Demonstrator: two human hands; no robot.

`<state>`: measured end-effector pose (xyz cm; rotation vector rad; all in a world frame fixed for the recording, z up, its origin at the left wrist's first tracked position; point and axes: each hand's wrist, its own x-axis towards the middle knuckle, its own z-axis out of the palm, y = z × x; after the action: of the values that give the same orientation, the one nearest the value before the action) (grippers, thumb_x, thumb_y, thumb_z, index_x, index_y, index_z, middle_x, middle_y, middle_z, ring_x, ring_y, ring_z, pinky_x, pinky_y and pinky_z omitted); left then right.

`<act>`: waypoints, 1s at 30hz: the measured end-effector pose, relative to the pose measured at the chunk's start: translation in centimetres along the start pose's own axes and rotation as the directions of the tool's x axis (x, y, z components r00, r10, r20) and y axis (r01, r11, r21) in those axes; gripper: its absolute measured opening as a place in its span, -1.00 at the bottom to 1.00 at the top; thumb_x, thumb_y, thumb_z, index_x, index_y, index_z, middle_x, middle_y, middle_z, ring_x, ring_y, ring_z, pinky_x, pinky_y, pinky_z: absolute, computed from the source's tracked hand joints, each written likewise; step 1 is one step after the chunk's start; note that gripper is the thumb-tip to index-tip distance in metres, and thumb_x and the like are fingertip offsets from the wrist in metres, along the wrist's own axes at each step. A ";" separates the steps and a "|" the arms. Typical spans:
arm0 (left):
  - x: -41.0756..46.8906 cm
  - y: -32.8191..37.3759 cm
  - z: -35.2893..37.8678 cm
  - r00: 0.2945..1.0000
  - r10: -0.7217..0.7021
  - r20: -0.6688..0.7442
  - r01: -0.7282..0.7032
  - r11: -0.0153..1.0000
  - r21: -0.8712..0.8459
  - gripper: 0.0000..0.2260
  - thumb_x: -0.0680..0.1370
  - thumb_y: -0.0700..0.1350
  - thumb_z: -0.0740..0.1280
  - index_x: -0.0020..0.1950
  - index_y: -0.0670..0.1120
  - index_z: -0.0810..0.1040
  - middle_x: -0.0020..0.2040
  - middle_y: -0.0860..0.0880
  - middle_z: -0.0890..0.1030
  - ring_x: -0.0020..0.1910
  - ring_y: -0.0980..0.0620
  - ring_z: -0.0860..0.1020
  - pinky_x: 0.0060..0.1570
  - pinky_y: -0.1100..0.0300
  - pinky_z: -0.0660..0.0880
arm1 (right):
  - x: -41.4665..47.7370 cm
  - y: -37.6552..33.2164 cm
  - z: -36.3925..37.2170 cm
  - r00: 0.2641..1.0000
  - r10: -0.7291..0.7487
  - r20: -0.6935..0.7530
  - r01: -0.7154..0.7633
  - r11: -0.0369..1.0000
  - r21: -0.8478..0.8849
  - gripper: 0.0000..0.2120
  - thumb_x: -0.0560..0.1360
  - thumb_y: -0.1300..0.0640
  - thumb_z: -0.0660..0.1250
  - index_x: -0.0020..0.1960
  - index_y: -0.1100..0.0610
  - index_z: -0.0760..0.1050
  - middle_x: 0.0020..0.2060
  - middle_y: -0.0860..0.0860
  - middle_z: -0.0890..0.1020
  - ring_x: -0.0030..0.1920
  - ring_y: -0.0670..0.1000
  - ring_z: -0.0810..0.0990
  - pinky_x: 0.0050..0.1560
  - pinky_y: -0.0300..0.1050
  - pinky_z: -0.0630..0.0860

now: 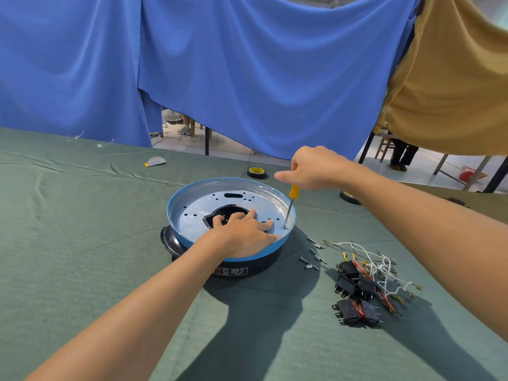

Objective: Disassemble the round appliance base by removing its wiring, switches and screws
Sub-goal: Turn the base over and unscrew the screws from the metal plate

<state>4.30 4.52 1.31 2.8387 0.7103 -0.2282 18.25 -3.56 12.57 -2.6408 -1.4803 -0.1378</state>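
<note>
Green cloth (pixel 82 257) is covering the whole table, and two bare forearms are reaching across it from the near edge. Nearest on the right, a pile of black rocker switches (pixel 354 295) is lying tangled with white, red and yellow wires (pixel 376 266). Just beyond them, loose screws (pixel 313 257) are sitting on the cloth beside the round appliance base (pixel 261 265).

The base is standing near the table's middle, its blue rim ringing a silver metal plate (pixel 198 215). The left hand (pixel 244 232) is lying flat on the plate's near side, fingers straight and spread, tips reaching the black central opening, holding nothing.

The right hand (pixel 316 169) is hanging above the base's right rim, fingers curling tightly round the yellow handle of a screwdriver (pixel 293 191). The shaft is slanting down and leftward, its tip meeting the plate just inside the rim.

Bare cloth is lying open to the left of the base and in front of it. One tape roll (pixel 257 171) is sitting just past the far rim; a second tape roll (pixel 347 196) is showing partly behind the right forearm. Past the far table edge, a blue curtain (pixel 247 64) and a tan curtain (pixel 453 78) are hanging.
</note>
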 end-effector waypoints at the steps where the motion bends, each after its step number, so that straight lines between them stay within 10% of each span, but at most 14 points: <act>1: 0.0 0.0 0.0 1.000 0.000 0.000 0.000 1.000 0.003 -0.57 0.64 0.21 -0.10 0.52 0.25 0.09 0.61 -0.04 -0.07 0.57 -0.16 -0.13 0.37 -0.36 -0.15 | 0.0 0.0 0.1 1.000 0.010 -0.024 -0.010 1.000 -0.003 -0.53 0.50 -0.22 0.26 -0.33 0.16 0.40 -0.44 0.03 0.41 -0.37 0.04 0.36 -0.36 -0.10 0.29; 7: 0.0 0.0 0.0 1.000 -0.008 -0.004 0.008 1.000 -0.023 -0.57 0.64 0.22 -0.09 0.52 0.27 0.11 0.61 -0.02 -0.07 0.57 -0.14 -0.12 0.37 -0.35 -0.15 | -0.2 -0.2 -0.2 0.999 -0.008 0.038 0.006 0.998 0.060 -0.78 0.43 0.08 0.34 -0.03 0.21 0.61 -0.08 0.17 0.64 -0.22 0.02 0.46 -0.25 -0.04 0.47; 13: 0.0 0.0 -0.1 1.000 0.000 -0.004 0.000 1.000 -0.013 -0.57 0.64 0.22 -0.09 0.52 0.26 0.10 0.61 -0.03 -0.07 0.57 -0.14 -0.12 0.38 -0.34 -0.15 | -0.4 0.0 -0.2 0.998 0.067 0.004 -0.067 0.996 -0.057 -0.62 0.49 -0.12 0.27 -0.35 0.11 0.33 -0.42 0.01 0.37 -0.37 0.04 0.34 -0.38 -0.12 0.26; 18: 0.0 -0.1 0.0 1.000 0.007 0.000 -0.007 1.000 -0.015 -0.56 0.64 0.22 -0.09 0.53 0.26 0.09 0.61 -0.03 -0.08 0.57 -0.14 -0.13 0.38 -0.35 -0.16 | -0.5 0.0 -0.2 1.000 0.012 0.019 -0.013 0.998 0.063 -0.84 0.45 0.10 0.36 -0.06 0.19 0.59 -0.18 0.11 0.61 -0.23 0.02 0.46 -0.28 -0.14 0.38; 30: 0.0 0.1 -0.9 0.975 0.034 -0.218 -0.066 0.988 -0.143 -0.48 0.58 0.27 0.15 0.50 0.11 0.29 0.46 -0.01 0.35 0.52 -0.02 0.09 0.36 -0.15 -0.03 | -1.0 0.5 -0.2 0.995 -0.103 0.007 0.101 0.980 0.169 -0.94 0.49 0.10 0.39 -0.13 0.01 0.51 -0.23 -0.08 0.51 -0.21 -0.09 0.44 -0.35 -0.22 0.34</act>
<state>4.42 4.65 2.23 2.7583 0.6638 0.1371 18.16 -4.74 12.60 -2.4406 -1.5586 -0.0005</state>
